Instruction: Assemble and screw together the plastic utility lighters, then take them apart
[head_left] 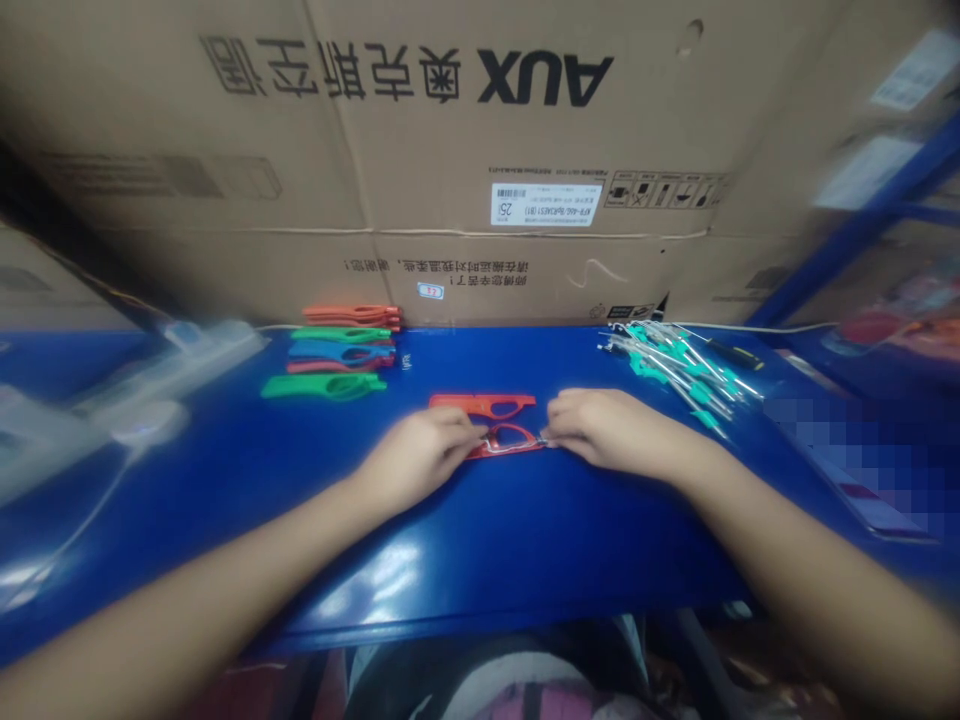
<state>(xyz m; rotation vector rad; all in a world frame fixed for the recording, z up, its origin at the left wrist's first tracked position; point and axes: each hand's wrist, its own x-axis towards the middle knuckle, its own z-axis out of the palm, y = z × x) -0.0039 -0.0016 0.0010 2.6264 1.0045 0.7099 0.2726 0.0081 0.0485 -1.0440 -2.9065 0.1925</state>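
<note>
An orange-red plastic half shell (511,432), shaped like the handle of a long-necked lighter with a finger loop, lies on the blue table in front of me. A thin whitish wire (501,453) runs along it. My left hand (420,450) pinches the shell's left end. At its right tip, my right hand (600,425) has thumb and fingers closed around a small, thin metallic piece, mostly hidden by the fingertips. Just behind, a second orange half shell (472,404) lies flat, untouched by the fingers I can see.
Orange, green and blue shells (341,352) lie in a row at back left. Thin metal rods with teal parts (679,370) are piled at back right beside a black-and-yellow tool (735,354). A cardboard box (420,190) walls the back; a white power strip (217,350) lies left.
</note>
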